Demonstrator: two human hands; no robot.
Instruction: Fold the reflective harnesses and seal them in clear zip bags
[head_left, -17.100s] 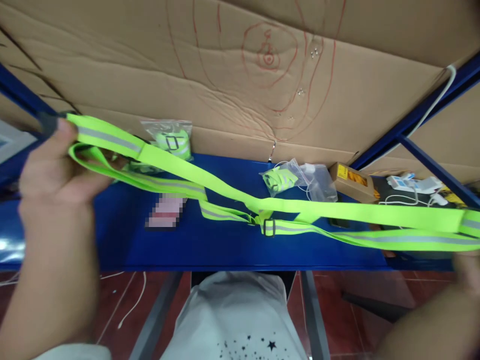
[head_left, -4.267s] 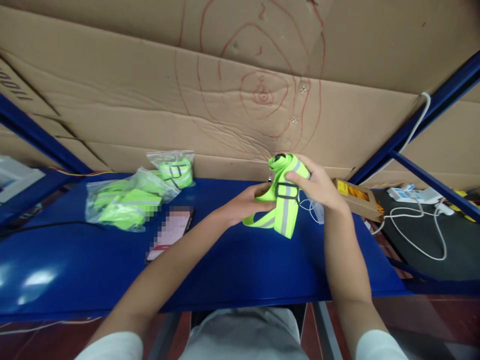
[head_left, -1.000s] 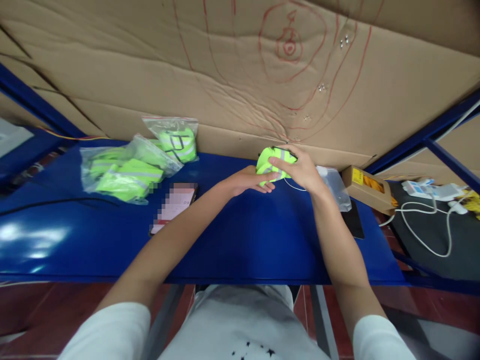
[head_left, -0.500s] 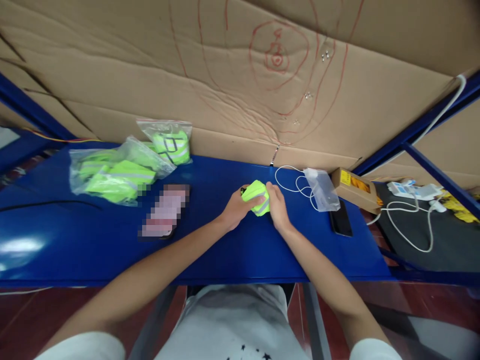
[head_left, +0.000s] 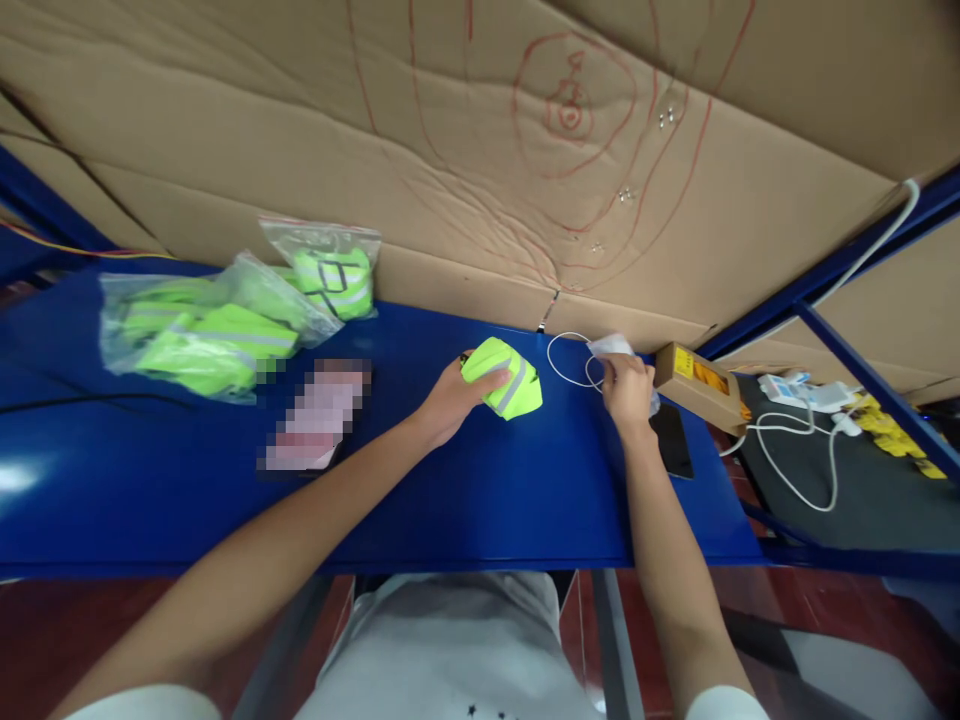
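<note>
My left hand [head_left: 450, 400] is closed on a folded neon-yellow reflective vest [head_left: 511, 388] with a grey stripe, holding it above the blue table. The thumb lies across its front. Farther right, my right hand [head_left: 628, 390] has its fingers closed on a clear plastic bag [head_left: 611, 344], and the hand covers much of it. A white cable [head_left: 562, 372] loops on the table between the hands. Just right of my right hand lies a black phone [head_left: 673, 442], partly hidden.
Bagged neon vests [head_left: 217, 335] lie at the left, with another bag [head_left: 334, 275] against the cardboard wall [head_left: 450, 230]. A pixelated phone-like item [head_left: 315, 415] is nearer. An open cardboard box [head_left: 697, 385] stands at the right, beside a dark surface with a power strip [head_left: 806, 392].
My right hand has left the folded vest and moved right onto the plastic bag. The vest stays in my left hand, slightly loosened and shifted left.
</note>
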